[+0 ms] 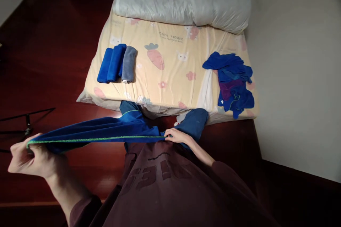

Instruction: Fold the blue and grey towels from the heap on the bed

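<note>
A blue towel with a green stitched edge is stretched between my two hands, above my lap. At the far left, my left hand is closed on one corner of it. My right hand pinches the other end of the green edge, close to my right knee. The towel's far side hangs down over my left leg, partly folded. On the bed lie rolled or folded blue towels beside a grey towel. A loose heap of blue cloths, with a purple cloth among them, sits at the right.
The bed has a yellow sheet with carrot and rabbit prints. A pale, shiny quilt is piled at its back. A white wall stands at the right. Thin black tripod-like legs rest on the dark red floor at left.
</note>
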Tool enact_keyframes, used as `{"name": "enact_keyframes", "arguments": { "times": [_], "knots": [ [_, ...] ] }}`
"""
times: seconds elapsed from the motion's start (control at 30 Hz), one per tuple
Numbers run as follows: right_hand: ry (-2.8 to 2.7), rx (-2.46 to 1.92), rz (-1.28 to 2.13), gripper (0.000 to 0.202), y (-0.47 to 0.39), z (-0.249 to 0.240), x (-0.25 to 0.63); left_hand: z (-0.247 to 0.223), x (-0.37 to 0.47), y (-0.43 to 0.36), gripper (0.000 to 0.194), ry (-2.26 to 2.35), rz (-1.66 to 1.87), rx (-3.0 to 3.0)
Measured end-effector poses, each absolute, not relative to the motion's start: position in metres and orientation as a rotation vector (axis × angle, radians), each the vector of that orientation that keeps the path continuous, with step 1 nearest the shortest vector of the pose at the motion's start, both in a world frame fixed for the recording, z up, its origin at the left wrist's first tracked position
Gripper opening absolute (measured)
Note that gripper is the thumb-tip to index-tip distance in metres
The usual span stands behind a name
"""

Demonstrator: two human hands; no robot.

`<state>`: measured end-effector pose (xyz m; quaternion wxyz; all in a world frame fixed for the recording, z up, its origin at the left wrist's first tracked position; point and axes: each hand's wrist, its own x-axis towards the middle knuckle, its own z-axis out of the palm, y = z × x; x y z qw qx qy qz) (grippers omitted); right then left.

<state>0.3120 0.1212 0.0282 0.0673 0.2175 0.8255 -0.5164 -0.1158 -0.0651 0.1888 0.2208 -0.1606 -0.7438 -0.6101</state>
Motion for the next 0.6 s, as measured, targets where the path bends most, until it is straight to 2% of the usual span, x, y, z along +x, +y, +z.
{"name": "enact_keyframes", "arguments": {
  "times": [0.1,0.2,0.3,0.47,0.6],
  "knots": [
    [2.512,0.736,-1.520,0.013,0.124,0.026,0.322,0.186,-0.121,-0.062,0.053,-2.076,-1.712,-0.456],
    [2.552,0.838,-1.481,0.014,0.121,0.023,0.322,0.188,-0.122,-0.060,0.037,-2.100,-1.739,-0.484],
    [2.583,0.975,-1.516,0.015,0.122,0.020,0.321,0.189,-0.126,-0.064,0.026,-2.281,-1.720,-0.562],
    [2.847,1.503,-1.473,0.021,0.166,0.042,0.340,0.193,-0.147,-0.068,0.042,-2.585,-1.582,-0.678],
    [3.203,1.714,-1.070,0.024,0.236,0.101,0.381,0.211,-0.161,-0.033,0.036,-2.617,-1.376,-1.077]
  ]
}}
